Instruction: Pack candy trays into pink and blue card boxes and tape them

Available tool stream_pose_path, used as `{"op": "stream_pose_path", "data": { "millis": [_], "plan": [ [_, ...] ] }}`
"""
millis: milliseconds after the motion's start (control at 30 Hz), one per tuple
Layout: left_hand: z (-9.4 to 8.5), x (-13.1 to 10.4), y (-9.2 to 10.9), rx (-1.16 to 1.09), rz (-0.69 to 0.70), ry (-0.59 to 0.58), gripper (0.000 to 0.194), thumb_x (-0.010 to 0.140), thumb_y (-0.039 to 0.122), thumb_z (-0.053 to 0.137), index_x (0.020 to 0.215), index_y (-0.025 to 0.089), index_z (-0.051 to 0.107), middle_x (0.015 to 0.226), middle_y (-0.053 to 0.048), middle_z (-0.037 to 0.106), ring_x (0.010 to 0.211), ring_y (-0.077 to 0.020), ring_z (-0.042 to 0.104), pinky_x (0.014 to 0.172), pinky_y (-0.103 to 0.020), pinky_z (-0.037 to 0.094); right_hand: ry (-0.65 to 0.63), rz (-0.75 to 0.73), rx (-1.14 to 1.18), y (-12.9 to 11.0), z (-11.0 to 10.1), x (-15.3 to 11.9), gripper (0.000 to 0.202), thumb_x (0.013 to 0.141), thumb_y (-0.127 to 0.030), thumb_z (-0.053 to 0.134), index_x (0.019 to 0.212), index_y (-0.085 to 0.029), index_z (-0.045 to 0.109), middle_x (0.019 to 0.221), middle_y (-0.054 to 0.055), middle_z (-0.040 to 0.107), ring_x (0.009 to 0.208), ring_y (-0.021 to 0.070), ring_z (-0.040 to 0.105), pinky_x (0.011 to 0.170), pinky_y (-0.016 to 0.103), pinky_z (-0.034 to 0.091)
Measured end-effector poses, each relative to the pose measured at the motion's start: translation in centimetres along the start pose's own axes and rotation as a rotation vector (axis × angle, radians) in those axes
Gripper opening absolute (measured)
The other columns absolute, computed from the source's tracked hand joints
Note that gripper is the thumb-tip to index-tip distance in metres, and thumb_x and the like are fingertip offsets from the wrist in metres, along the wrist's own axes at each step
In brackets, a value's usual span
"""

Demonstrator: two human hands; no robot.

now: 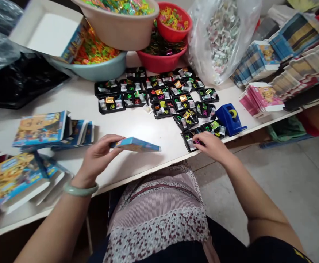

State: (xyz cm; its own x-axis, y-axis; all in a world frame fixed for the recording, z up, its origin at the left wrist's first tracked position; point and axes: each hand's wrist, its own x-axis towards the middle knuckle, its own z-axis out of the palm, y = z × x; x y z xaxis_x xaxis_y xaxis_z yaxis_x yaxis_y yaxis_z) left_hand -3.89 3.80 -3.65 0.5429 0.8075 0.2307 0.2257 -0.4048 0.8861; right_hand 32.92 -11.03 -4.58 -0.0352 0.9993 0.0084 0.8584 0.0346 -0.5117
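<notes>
My left hand, with a pale green bangle on its wrist, is closed on a small blue printed box between thumb and fingers. The box is tilted just above the table's front part, its end facing right. My right hand pinches at a black compartment tray at the table's front edge. Small packets and a purple piece lie in that tray, partly covered by my fingers. Beyond it, several more black trays stand together, each with small wrapped packets and bright coloured pieces.
A blue tape dispenser stands right of the trays. Behind are a beige basin, a light blue basin, a red basin and a clear bag. Printed boxes are stacked left; pink boxes stand right.
</notes>
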Motion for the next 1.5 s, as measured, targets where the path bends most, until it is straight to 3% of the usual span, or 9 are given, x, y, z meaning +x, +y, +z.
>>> {"op": "stream_pose_path", "data": {
  "millis": [100,233,333,500,633,767,1133,1267,1500],
  "plan": [
    [-2.4,-1.1,-2.4,0.190,0.034,-0.084,0.020,0.088,0.020,0.058,0.106,0.028,0.063,0.118,0.001,0.066,0.124,-0.0210,0.054,0.111,-0.053,0.041,-0.096,-0.012,-0.166,3.0,-1.0,-1.7,0.015,0.085,-0.014,0.059,0.096,-0.022,0.067,0.091,0.006,0.068,0.092,0.0239,0.059,0.076,0.033,0.046],
    [-3.3,-3.1,-4.4,0.616,0.010,0.020,0.036,0.089,0.014,0.046,0.119,0.032,0.056,0.129,0.001,0.061,0.122,-0.0224,0.054,0.107,-0.057,0.044,-0.108,-0.026,-0.215,3.3,0.7,-1.5,0.015,0.086,-0.015,0.058,0.092,-0.022,0.069,0.083,0.005,0.066,0.083,0.0219,0.059,0.070,0.031,0.045],
    [-0.4,-4.2,-2.9,0.684,0.044,0.025,0.031,0.090,0.019,0.049,0.120,0.025,0.054,0.118,-0.005,0.063,0.111,-0.0237,0.058,0.098,-0.048,0.050,-0.074,-0.092,-0.174,1.7,3.0,-0.6,0.013,0.088,-0.017,0.057,0.093,-0.022,0.069,0.087,0.005,0.070,0.084,0.0227,0.059,0.073,0.033,0.046],
    [7.9,-3.4,1.3,0.789,0.073,-0.186,0.041,0.085,0.039,0.062,0.117,0.015,0.051,0.124,-0.016,0.054,0.114,-0.0316,0.050,0.099,-0.050,0.046,-0.007,-0.168,-0.078,-1.6,5.3,0.7,0.020,0.095,-0.025,0.051,0.104,-0.022,0.068,0.094,0.007,0.072,0.087,0.0247,0.061,0.076,0.038,0.050],
    [10.7,-2.0,1.7,0.932,-0.049,-0.213,0.049,0.076,0.046,0.071,0.106,0.011,0.052,0.116,-0.019,0.053,0.104,-0.0334,0.050,0.091,-0.052,0.047,0.014,-0.290,-0.099,-2.0,4.8,1.9,0.037,0.093,-0.035,0.055,0.127,-0.021,0.059,0.129,0.012,0.060,0.118,0.0310,0.053,0.097,0.049,0.047],
    [10.5,-1.9,1.2,0.924,-0.046,-0.212,0.031,0.079,0.032,0.066,0.100,0.013,0.054,0.109,-0.017,0.054,0.099,-0.0314,0.051,0.086,-0.048,0.048,-0.087,-0.332,-0.230,-0.5,4.7,2.9,0.056,0.084,-0.043,0.066,0.136,-0.028,0.053,0.150,0.011,0.040,0.139,0.0411,0.031,0.106,0.059,0.038],
    [10.7,-2.5,1.4,0.915,0.006,-0.251,0.026,0.082,0.029,0.061,0.101,0.013,0.058,0.123,-0.020,0.053,0.105,-0.0319,0.054,0.090,-0.050,0.051,-0.121,-0.360,-0.224,0.3,6.0,3.3,0.057,0.085,-0.042,0.064,0.139,-0.028,0.050,0.154,0.012,0.032,0.136,0.0399,0.036,0.108,0.059,0.033],
    [10.5,-2.4,1.3,0.883,0.020,-0.257,0.015,0.085,0.019,0.054,0.097,0.011,0.058,0.120,-0.021,0.055,0.102,-0.0297,0.058,0.085,-0.047,0.053,-0.133,-0.410,-0.240,0.1,6.0,3.4,0.053,0.088,-0.040,0.061,0.139,-0.036,0.048,0.155,0.007,0.030,0.137,0.0402,0.033,0.107,0.059,0.034],
    [7.6,-2.1,1.3,0.413,-0.026,-0.194,0.013,0.085,0.013,0.048,0.073,0.017,0.049,0.120,-0.013,0.061,0.105,-0.0213,0.061,0.086,-0.039,0.053,-0.153,-0.475,-0.179,-1.4,6.7,4.1,0.051,0.087,-0.037,0.062,0.137,-0.038,0.053,0.154,0.006,0.033,0.133,0.0372,0.037,0.104,0.056,0.037]
  ]
}}
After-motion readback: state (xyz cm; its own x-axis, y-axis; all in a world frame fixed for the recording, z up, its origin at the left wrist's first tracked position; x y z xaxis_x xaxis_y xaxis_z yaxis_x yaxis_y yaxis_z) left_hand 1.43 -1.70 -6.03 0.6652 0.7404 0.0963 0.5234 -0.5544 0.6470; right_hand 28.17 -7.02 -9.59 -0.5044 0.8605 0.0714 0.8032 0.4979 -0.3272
